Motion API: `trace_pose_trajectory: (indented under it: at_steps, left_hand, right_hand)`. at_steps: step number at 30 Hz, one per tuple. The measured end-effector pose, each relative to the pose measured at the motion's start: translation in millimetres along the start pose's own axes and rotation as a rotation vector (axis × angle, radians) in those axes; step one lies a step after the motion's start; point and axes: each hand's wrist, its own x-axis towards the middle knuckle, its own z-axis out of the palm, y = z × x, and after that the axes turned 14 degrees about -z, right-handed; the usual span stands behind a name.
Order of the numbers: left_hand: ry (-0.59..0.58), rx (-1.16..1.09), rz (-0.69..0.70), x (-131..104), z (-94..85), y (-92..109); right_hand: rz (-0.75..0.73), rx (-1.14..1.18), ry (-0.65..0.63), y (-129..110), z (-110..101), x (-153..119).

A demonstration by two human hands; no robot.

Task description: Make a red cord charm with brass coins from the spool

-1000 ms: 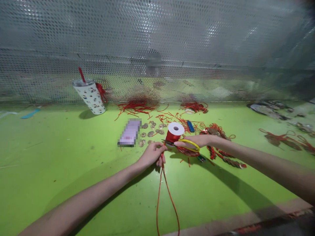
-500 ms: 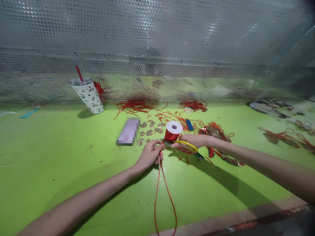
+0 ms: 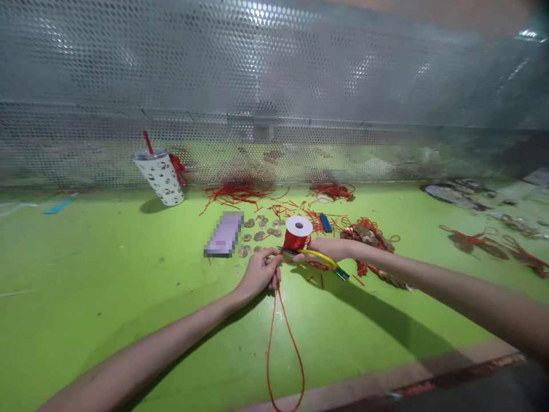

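Observation:
My left hand (image 3: 258,272) pinches a red cord (image 3: 269,349) between thumb and fingers. Below it the cord hangs in a long loop toward the table's front edge. My right hand (image 3: 326,250) is closed on yellow-handled scissors (image 3: 319,255), whose dark blades point left at the cord just above my left fingertips. Directly behind the blades stands a spool of red cord (image 3: 295,237) with a white top, partly hidden by my right hand. Several brass coins (image 3: 259,235) lie left of the spool. Whether the blades touch the cord I cannot tell.
A purple phone-like slab (image 3: 226,233) lies left of the coins. Red cord scraps (image 3: 235,191) and a blue lighter-like piece (image 3: 326,222) are behind. Strung coins (image 3: 368,233) lie right, under my forearm's far side. A white tumbler (image 3: 160,177) stands back left, before a perforated silvery sheet (image 3: 257,68).
The view has shifted slightly, so the tumbler and spool sit lower in the picture. The yellow handle shows a narrower outline. Both hands keep nearly the same place, with the cord still held.

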Motion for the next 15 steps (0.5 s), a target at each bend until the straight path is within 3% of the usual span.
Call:
trace_pose_trajectory:
  at_steps: [9, 15]
  left_hand:
    - [0.032, 0.001, -0.015, 0.6, 0.4, -0.5]
    - [0.042, 0.014, -0.086, -0.3, 1.1, 1.4]
  right_hand:
    - [0.008, -0.013, 0.02, 9.6, 4.2, 0.6]
    - [0.097, 0.337, -0.104, 6.9, -2.6, -7.1]
